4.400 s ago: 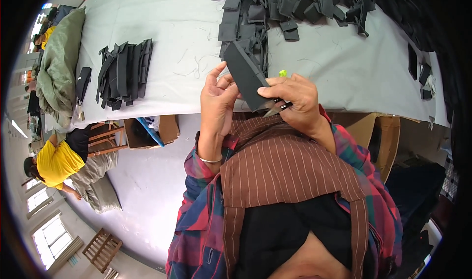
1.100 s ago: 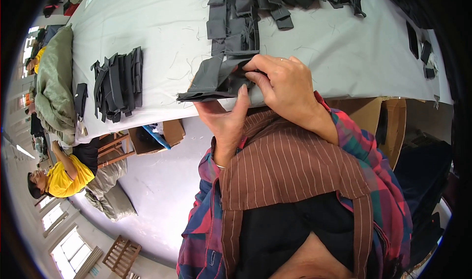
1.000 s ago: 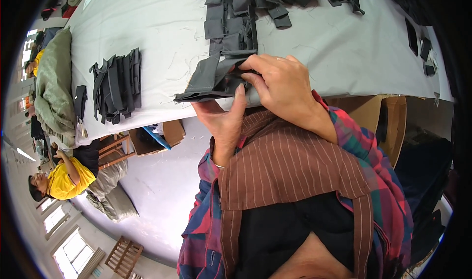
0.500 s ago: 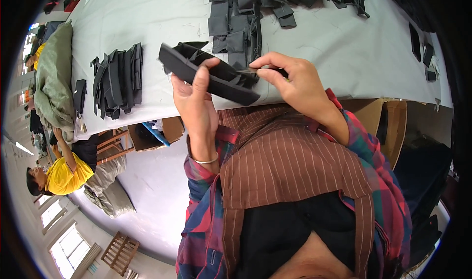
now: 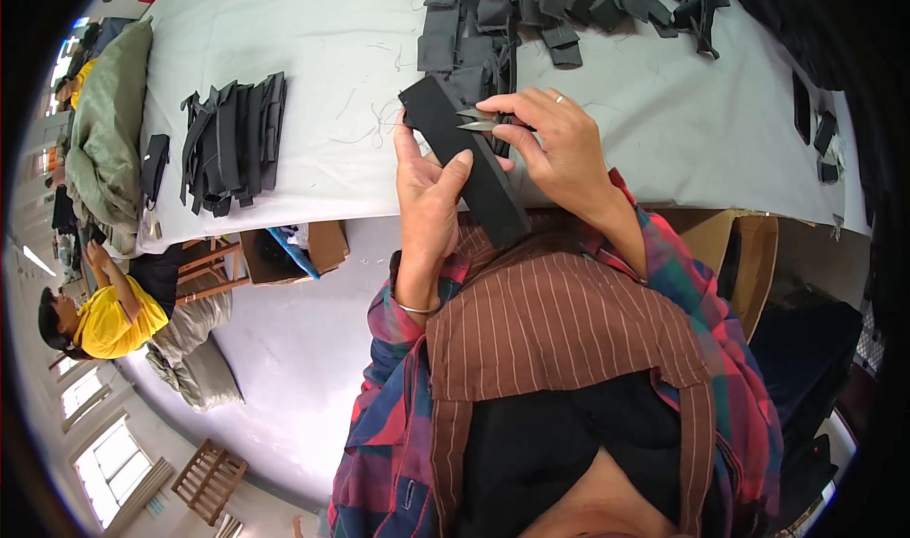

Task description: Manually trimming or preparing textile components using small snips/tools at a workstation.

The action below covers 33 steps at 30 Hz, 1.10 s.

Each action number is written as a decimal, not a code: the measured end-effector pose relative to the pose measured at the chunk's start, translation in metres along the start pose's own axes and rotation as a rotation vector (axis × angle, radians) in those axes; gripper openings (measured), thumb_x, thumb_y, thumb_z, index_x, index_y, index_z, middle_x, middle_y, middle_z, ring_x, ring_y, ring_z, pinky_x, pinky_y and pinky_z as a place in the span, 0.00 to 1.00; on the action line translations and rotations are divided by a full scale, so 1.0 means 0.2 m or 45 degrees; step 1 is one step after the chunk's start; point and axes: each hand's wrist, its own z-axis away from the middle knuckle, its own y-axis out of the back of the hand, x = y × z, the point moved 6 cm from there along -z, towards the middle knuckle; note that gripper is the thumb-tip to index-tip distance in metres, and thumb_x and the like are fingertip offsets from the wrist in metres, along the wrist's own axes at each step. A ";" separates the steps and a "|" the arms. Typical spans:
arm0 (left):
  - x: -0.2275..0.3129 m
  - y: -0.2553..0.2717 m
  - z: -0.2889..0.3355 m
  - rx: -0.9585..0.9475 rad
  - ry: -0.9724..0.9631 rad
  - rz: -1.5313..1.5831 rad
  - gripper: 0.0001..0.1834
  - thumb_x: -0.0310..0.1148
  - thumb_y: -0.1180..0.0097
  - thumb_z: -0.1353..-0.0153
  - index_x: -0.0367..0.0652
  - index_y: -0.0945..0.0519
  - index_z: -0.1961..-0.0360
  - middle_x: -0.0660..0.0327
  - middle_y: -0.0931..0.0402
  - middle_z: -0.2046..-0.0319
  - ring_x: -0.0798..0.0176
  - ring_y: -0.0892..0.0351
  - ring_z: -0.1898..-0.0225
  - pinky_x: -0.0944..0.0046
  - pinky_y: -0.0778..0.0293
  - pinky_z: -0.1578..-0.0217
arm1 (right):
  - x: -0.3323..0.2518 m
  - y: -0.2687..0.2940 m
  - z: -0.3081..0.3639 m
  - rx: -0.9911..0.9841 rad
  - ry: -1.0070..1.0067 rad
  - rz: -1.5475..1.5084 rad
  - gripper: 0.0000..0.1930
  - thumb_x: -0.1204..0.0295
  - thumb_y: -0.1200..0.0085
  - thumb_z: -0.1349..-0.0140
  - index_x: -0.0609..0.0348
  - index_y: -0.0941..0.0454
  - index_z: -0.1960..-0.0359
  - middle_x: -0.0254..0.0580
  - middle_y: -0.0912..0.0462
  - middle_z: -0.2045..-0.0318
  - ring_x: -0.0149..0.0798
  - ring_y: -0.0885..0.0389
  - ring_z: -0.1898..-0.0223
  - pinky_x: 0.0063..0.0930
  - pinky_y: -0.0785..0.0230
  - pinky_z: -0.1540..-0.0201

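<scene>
A long black fabric strip (image 5: 464,154), folded and stitched flat, slants in front of me above the table's near edge. My left hand (image 5: 431,182) grips it, thumb pressed on its face and fingers behind. Between the thumb and fingers of my right hand (image 5: 559,145) is a small pair of thread snips (image 5: 477,121); the two pointed metal blades stand apart over the strip's right edge. Loose threads trail at the strip's upper left. Just beyond my hands, dark fabric pieces (image 5: 474,50) lie in a joined row.
A stack of black strips (image 5: 232,145) lies on the pale-covered table (image 5: 332,54) to the left. More dark pieces (image 5: 607,2) are heaped at the far side. A green cloth bundle (image 5: 106,149) sits at the left end, near a person in a yellow shirt (image 5: 118,320). Cardboard boxes (image 5: 327,249) stand beneath.
The strip has turned from its open, pocketed side to a flat face and now stands steeper. Both hands have shifted; the snips' blades now show clearly over the strip.
</scene>
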 end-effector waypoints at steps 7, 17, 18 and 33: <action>-0.04 0.03 0.02 -0.049 0.138 0.149 0.31 0.21 0.56 0.37 0.40 0.56 0.37 0.39 0.24 0.59 0.51 0.17 0.70 0.60 0.18 0.70 | 0.09 -0.01 0.01 0.068 -0.220 -0.156 0.06 0.71 0.44 0.45 0.50 0.20 0.65 0.33 0.19 0.74 0.40 0.23 0.72 0.32 0.33 0.68; -0.05 0.02 0.02 -0.060 0.228 0.005 0.27 0.19 0.57 0.40 0.41 0.51 0.41 0.41 0.23 0.64 0.51 0.17 0.75 0.59 0.17 0.75 | -0.07 -0.02 -0.01 -0.017 0.198 0.086 0.07 0.71 0.42 0.49 0.51 0.21 0.67 0.30 0.21 0.75 0.39 0.25 0.72 0.32 0.36 0.69; -0.05 0.03 0.02 -0.056 0.227 0.005 0.27 0.19 0.57 0.40 0.41 0.51 0.41 0.41 0.23 0.64 0.51 0.17 0.75 0.59 0.17 0.75 | -0.08 -0.03 -0.01 -0.028 0.218 0.109 0.07 0.71 0.41 0.49 0.51 0.21 0.67 0.29 0.21 0.75 0.38 0.25 0.73 0.32 0.37 0.69; -0.02 0.05 0.05 -0.168 0.503 -0.088 0.26 0.20 0.54 0.40 0.42 0.46 0.42 0.43 0.22 0.67 0.58 0.19 0.77 0.64 0.19 0.77 | -0.06 0.02 -0.04 -0.187 0.285 0.096 0.08 0.74 0.42 0.49 0.51 0.21 0.65 0.32 0.20 0.73 0.39 0.25 0.71 0.31 0.40 0.69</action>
